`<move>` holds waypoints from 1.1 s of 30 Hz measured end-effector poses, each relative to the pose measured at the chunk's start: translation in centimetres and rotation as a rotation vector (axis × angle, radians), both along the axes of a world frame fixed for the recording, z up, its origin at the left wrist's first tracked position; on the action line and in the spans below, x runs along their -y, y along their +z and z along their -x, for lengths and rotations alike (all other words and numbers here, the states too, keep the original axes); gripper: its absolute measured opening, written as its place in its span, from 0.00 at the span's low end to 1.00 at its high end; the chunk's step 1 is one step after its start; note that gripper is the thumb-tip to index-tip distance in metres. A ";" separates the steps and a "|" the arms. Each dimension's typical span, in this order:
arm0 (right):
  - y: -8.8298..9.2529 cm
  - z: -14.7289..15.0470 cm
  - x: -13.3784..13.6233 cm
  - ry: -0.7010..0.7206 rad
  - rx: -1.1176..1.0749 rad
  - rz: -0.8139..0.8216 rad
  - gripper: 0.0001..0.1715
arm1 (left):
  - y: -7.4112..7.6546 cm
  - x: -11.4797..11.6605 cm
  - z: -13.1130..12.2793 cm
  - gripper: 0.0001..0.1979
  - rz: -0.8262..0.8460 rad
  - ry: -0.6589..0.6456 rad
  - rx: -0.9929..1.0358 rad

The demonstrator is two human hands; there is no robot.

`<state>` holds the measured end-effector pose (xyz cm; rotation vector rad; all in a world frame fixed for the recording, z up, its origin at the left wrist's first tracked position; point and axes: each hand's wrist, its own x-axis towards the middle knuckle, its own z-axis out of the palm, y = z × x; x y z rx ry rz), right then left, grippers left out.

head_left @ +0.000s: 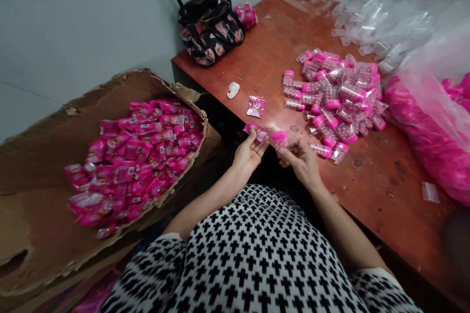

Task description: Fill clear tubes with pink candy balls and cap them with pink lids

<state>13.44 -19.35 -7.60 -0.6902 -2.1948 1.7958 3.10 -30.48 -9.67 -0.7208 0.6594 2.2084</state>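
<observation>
Pinched in my left hand (251, 154) is a small pink printed packet (261, 134), held over the table's front edge. Close to its right, my right hand (301, 160) grips a clear bottle with a pink cap (279, 138), the cap pointing toward the packet. Fingers partly cover the bottle. Just beyond my left hand, another pink packet (256, 106) lies flat on the table. A heap of capped bottles filled with pinkish beads (332, 93) spreads beyond my right hand.
Left of me stands a cardboard box (33, 166) with many filled pink packets (135, 156). The reddish table (370, 195) also bears a floral handbag (213, 34), a white scrap (233, 90), clear empty tubes (385, 24) and a plastic bag of pink caps (422, 127).
</observation>
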 end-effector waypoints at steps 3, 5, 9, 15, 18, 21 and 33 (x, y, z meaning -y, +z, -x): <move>-0.5 -0.1 2.4 -0.085 -0.020 0.230 0.19 | -0.1 -0.2 -0.2 0.05 -0.035 -0.002 -0.032; -0.7 0.1 2.9 -0.115 -0.036 0.287 0.19 | -0.1 -0.4 -0.3 0.06 -0.047 -0.016 -0.050; -1.0 0.2 3.1 -0.133 -0.065 0.327 0.18 | -0.3 -0.5 -0.6 0.07 -0.032 -0.046 -0.086; -1.4 0.3 3.2 -0.119 -0.031 0.355 0.19 | -0.8 -0.6 -0.8 0.08 -0.024 -0.059 -0.155; -1.5 0.4 3.0 -0.107 -0.029 0.369 0.19 | -0.8 -0.6 -0.7 0.11 0.006 -0.120 -0.232; -1.7 0.5 2.8 -0.085 -0.047 0.385 0.19 | -0.6 -0.2 -0.4 0.14 0.034 -0.183 -0.362; -2.8 0.9 3.1 -0.144 -0.153 0.301 0.16 | 0.1 -0.2 0.0 0.17 0.111 -0.379 -0.478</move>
